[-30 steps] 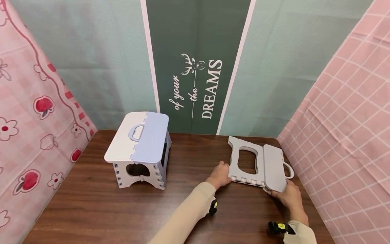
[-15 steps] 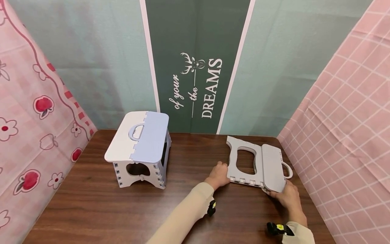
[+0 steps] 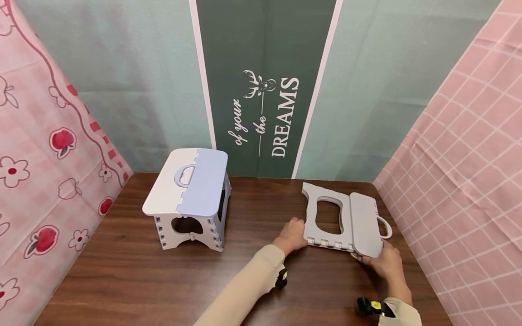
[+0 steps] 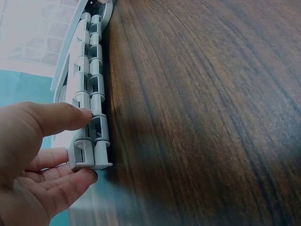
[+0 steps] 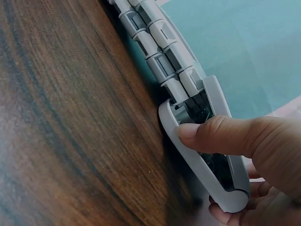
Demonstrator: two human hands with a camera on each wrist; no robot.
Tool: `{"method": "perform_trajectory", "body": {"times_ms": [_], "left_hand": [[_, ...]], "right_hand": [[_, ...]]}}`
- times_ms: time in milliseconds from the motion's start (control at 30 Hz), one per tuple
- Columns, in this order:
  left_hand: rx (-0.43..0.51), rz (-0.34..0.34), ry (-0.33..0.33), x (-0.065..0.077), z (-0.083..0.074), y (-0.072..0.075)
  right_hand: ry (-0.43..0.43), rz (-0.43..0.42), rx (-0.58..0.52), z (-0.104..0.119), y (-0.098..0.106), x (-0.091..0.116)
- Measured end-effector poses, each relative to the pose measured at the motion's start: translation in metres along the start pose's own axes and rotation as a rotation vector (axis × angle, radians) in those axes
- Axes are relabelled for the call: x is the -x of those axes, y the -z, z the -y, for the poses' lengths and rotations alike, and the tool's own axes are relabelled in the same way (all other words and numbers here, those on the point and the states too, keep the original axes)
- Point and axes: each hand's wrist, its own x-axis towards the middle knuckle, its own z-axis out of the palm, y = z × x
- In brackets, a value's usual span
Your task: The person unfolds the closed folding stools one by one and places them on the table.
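A folded grey-white folding stool lies flat at the right of the table, its loop handle pointing right. At the stool's leg end my left hand grips the near corner; in the left wrist view the thumb rests on the hinged edge and the fingers curl round the end. My right hand holds the seat end. In the right wrist view its thumb presses the rim of one seat half, near the gap between the halves, with fingers round the far end, partly hidden.
An unfolded stool with a white and light-blue top stands upright on the left side of the brown wooden table. Green cloth hangs behind, pink patterned cloth on the left and pink checked cloth on the right.
The folded stool and both hands have shifted very slightly to the left. Both hands keep their grip, and the unfolded stool stays in place on the table.
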Motion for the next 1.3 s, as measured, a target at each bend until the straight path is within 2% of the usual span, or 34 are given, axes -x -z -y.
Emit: {"method": "perform_trajectory", "body": {"times_ms": [167, 400, 600, 900, 1300], "left_hand": [[-0.042, -0.016, -0.019, 0.001, 0.001, -0.001], [-0.040, -0.021, -0.035, 0.004, 0.001, -0.002], [-0.046, 0.000, -0.041, 0.005, 0.004, 0.000], [0.002, 0.025, -0.025, 0.004, 0.009, 0.008], [-0.001, 0.034, -0.050, 0.008, 0.018, 0.015]], "right_hand": [[0.010, 0.012, -0.020, -0.001, -0.003, 0.002], [-0.006, 0.050, -0.039, -0.002, -0.002, 0.002], [-0.001, 0.040, -0.026, -0.001, -0.001, 0.005], [0.001, 0.043, -0.042, 0.005, -0.005, 0.008], [-0.001, 0.019, -0.053, 0.012, -0.007, 0.015]]}}
